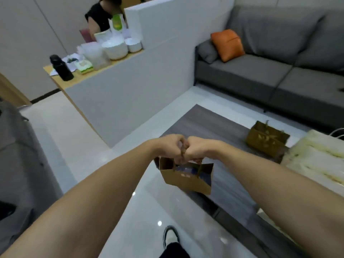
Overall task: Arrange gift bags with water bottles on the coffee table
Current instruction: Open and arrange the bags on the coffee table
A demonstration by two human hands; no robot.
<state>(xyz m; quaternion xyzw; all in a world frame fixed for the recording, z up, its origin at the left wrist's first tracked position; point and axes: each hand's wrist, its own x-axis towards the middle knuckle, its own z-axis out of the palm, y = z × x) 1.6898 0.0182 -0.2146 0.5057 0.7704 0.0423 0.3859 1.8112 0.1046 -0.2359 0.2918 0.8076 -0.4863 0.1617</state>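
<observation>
Both hands, left hand and right hand, fingers curled tight round the handles, carry the brown gift bag above the tabletop's near-left edge; next it likely needs lowering upright beside the olive gift bag.

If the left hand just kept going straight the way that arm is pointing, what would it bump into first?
The left hand points toward the right hand, knuckles already touching as both grip the handles of the brown paper gift bag. So it meets that hand at once. Beyond it probably lies the olive-gold gift bag, though depth is unclear.

Soft, even indoor light, bright glare spots on the glossy floor, slight motion blur, wide-angle bending at edges.
</observation>
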